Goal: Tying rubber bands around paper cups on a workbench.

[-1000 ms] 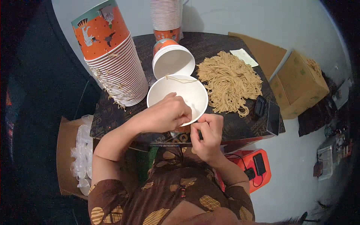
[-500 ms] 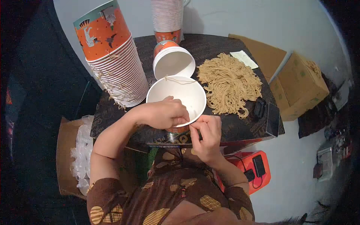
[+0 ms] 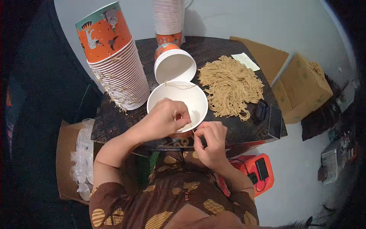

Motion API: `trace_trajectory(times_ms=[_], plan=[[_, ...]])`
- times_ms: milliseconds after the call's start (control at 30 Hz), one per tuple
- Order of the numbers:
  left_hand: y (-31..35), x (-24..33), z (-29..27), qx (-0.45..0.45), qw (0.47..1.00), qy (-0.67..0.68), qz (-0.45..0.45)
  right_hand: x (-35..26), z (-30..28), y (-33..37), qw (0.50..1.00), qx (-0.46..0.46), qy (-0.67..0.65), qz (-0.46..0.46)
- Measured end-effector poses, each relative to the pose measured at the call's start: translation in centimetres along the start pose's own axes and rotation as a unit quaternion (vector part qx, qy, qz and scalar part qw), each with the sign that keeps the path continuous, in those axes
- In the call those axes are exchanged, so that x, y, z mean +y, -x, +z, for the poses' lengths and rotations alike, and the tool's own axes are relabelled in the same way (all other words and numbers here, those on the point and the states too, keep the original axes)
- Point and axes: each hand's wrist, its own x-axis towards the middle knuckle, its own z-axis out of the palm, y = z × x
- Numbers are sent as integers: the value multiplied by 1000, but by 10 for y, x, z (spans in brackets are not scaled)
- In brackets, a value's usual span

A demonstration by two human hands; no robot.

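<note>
A paper bucket (image 3: 192, 100) with a white inside and orange outside stands upright at the table's near edge. A tan cord (image 3: 180, 86) hangs along its far inner wall. My left hand (image 3: 166, 116) reaches over the near-left rim, thumb and forefinger pinched on a thin end of cord just inside the bucket. Outside the near-right rim, my right hand (image 3: 211, 139) is closed with its fingertips on the cord close to the rim. The cord shows only briefly between my hands. A pile of tan cords (image 3: 232, 86) lies to the right of the bucket.
A tall leaning stack of buckets (image 3: 118, 74) rises at left, cords hanging from its rims. Behind my bucket, several nested buckets (image 3: 175, 65) lie tipped. Another stack (image 3: 167, 17) stands at the back. Cardboard boxes (image 3: 305, 86) sit right; an open carton (image 3: 66, 160) sits lower left.
My left hand has lifted slightly, drawing its pinched fingertips up near the inner rim with the cord end. My right hand stays by the rim, almost unmoved.
</note>
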Motion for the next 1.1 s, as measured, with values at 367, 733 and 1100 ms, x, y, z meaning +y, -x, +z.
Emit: trace_trajectory(times_ms=[367,733,1100], plan=[[2,-3,16,-11,926,355,-127,-2,3,-6,1000,-11,-23,-2],[-6,-2,3,-72,903,355,-230,12,-27,-21,997,-73,6,-40],[-10,1,-3,-136,900,352,-218,13,-32,-58,993,-70,26,-90]])
